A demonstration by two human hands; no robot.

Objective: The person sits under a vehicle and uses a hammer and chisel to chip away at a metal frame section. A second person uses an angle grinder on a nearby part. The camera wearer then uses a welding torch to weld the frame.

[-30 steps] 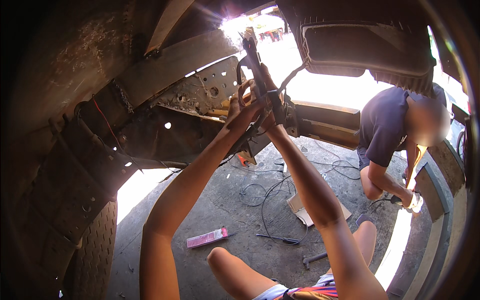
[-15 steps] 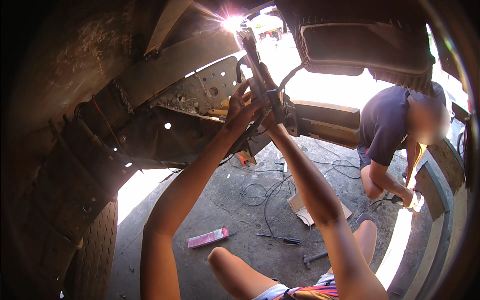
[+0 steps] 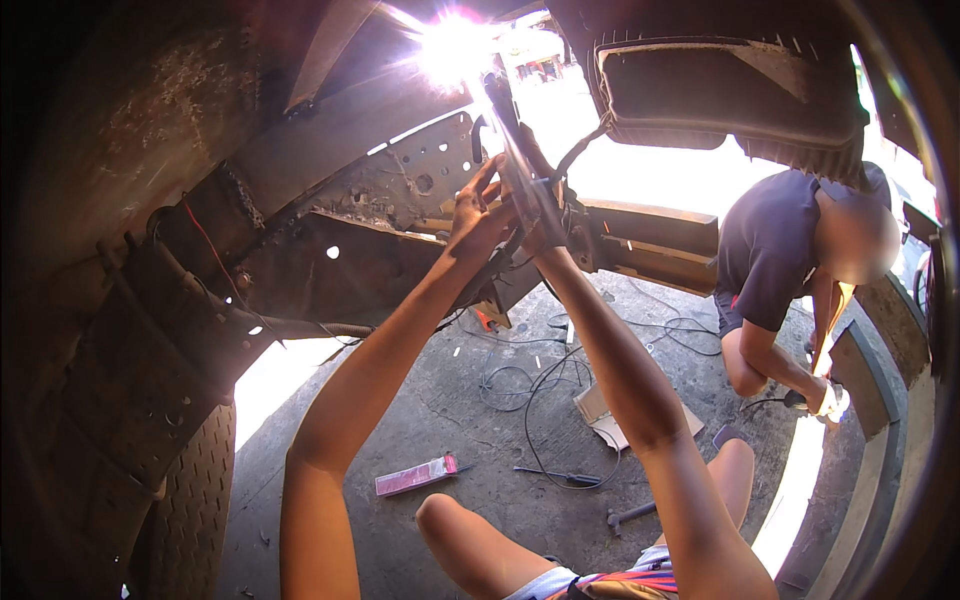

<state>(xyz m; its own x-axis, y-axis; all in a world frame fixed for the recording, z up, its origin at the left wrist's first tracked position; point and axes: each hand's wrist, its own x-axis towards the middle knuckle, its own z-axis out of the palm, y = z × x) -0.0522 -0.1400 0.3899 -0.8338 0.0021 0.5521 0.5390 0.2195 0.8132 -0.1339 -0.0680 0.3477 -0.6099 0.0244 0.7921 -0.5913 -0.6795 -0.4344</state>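
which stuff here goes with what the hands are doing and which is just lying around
Apparently in use:
long, dark bar at the left hand
dark metal plate with round holes, beside that hand

Apparently just lying about:
pink-and-white rectangular package
flat tan cardboard
dark hammer-shaped tool
thin black looped cable, use unclear

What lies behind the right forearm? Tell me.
Behind the right forearm, pale flat pieces on the floor show at either side; the forearm hides whether they join.
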